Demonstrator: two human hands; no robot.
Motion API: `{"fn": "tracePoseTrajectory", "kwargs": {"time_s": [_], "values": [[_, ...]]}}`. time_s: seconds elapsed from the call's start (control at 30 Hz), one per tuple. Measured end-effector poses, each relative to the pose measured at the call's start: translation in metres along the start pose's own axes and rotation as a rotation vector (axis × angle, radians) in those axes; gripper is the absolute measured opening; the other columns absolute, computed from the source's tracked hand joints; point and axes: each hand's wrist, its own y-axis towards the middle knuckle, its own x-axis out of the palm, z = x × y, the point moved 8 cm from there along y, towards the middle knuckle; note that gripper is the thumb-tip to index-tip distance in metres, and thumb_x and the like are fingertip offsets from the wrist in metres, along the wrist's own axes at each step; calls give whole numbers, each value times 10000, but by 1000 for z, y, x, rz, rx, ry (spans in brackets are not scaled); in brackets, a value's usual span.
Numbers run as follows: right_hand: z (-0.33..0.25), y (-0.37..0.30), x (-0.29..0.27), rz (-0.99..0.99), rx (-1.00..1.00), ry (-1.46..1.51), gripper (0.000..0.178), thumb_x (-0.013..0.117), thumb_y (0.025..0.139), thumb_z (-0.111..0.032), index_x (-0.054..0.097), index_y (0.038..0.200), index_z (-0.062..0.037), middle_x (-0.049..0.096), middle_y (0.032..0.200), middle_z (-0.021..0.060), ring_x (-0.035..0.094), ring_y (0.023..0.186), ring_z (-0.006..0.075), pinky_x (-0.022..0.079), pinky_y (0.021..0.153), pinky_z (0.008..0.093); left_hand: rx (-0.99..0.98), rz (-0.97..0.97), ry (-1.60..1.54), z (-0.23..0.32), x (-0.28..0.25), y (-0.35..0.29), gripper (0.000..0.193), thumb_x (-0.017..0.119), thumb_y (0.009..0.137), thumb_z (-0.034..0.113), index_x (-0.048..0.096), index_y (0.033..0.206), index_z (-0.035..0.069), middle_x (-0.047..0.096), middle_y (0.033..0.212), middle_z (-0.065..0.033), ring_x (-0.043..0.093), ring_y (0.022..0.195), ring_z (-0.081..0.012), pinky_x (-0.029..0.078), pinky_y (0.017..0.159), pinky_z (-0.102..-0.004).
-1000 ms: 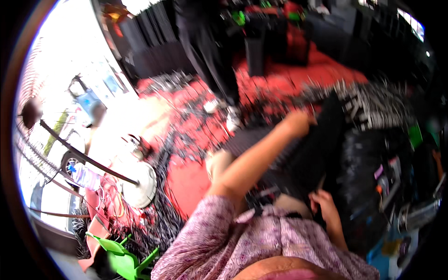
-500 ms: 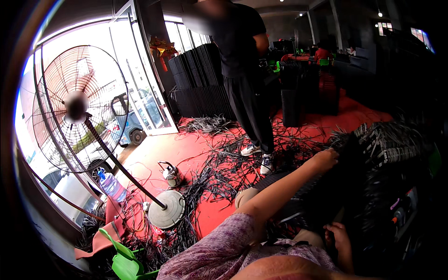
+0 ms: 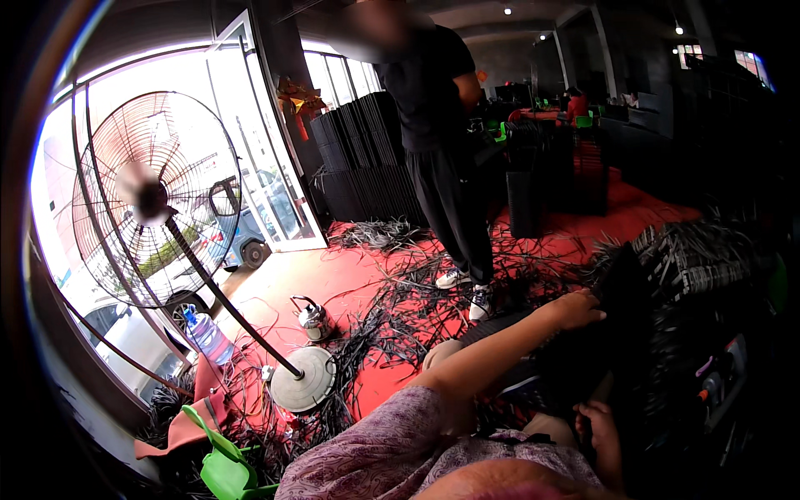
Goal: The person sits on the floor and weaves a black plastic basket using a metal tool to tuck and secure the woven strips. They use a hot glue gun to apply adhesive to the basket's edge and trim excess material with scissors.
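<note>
Noted a small change at the left hand [image 3: 575,310]: now slightly lower along the black panel [image 3: 596,354], with one finger extended beyond the others, after a rounder, more closed shape half a second earlier. Found the right hand [image 3: 595,423] nearly unchanged in place and shape. Allowed for a slight shift of view, with the pedestal fan [image 3: 152,202] now a little further right in the frame. Judged a re-placing of the upper contact rather than a release, with work on the panel apparently in progress.

Located the panel in front of the body, over the legs and slanting up to the right, left of a heaped bundle of grey-black strips [image 3: 704,258]. Could not trace the lower edges or surface texture, for lack of light.

Recorded left arm reaching across the body from a purple-patterned sleeve [image 3: 358,446], up and to the right, with only a mild elbow bend. Observed back of hand uppermost, at the upper part of the panel, with other fingers partly curled. Judged contact likely; cannot confirm any pinch.

Recorded right hand low, near the panel's lower part, with fingers curled inward and thumb near forefinger. Cannot tell what, if anything, is pinched there.

Noted loose black strips [image 3: 400,321] strewn over the red floor [image 3: 379,396], and a standing co-worker [image 3: 442,158] beyond, in the same spot as half a second earlier.
</note>
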Motion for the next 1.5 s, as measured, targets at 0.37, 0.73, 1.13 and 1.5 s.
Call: {"fn": "tracePoseTrajectory", "kwargs": {"time_s": [0.37,0.73,1.13,1.5], "values": [[4,-1,-1,-2,8,29,148,624,916,-154,677,911,-16,600,647,36,571,523,142,418,473,270,-11,121,-144,19,-14,-138,445,603,972,328,612,1250,-19,590,1294,-224,560,1222,-384,454,1041,-428],[-2,2,0,1,-31,17,164,621,928,-151,667,908,6,592,637,43,552,502,138,419,466,267,56,264,-115,30,-14,-177,358,666,935,236,648,1188,-16,583,1302,-197,579,1189,-372,475,1009,-428],[-1,-2,8,1,18,-14,152,626,928,-161,661,909,-14,577,628,31,550,504,135,406,454,272,74,328,-138,29,-18,-187,402,699,912,204,615,1248,0,554,1353,-201,544,1254,-376,454,1047,-425],[-3,1,0,-2,-4,-69,226,620,972,-230,701,998,-22,604,689,-20,559,583,68,414,526,218,-88,444,-60,-2,-4,-186,891,746,817,534,432,1444,-16,446,1469,-223,429,1351,-391,333,1115,-474]]}}
